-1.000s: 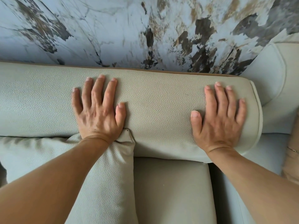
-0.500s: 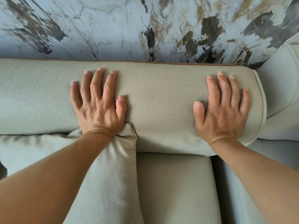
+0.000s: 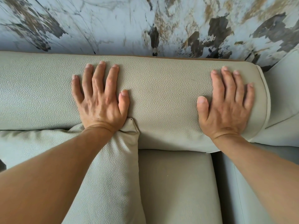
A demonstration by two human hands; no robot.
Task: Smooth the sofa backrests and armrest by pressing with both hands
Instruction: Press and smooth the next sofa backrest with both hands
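Under left hand (image 3: 100, 102) wrist: loose cushion (image 3: 111, 167) corner; both hands flat, fingers spread, on backrest (image 3: 161, 97); right hand (image 3: 226, 107) near its end, marble wall (image 3: 113, 21) beyond.

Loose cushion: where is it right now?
Head view, lower left: the loose cushion leans against the backrest, its top corner tucked under the left hand wrist, beside the seat cushion.

Backrest (image 3: 161, 94): pale grey-green leather or leather-look covering, pebbled grain, matt with a soft sheen; piped seam at the end.
Loose cushion (image 3: 110, 175): same grained covering, creased at the corner.
Seat cushion (image 3: 176, 183): finer grain, smoother.
Wall (image 3: 113, 21): marble-look slab, smooth, veined grey, brown and ochre.
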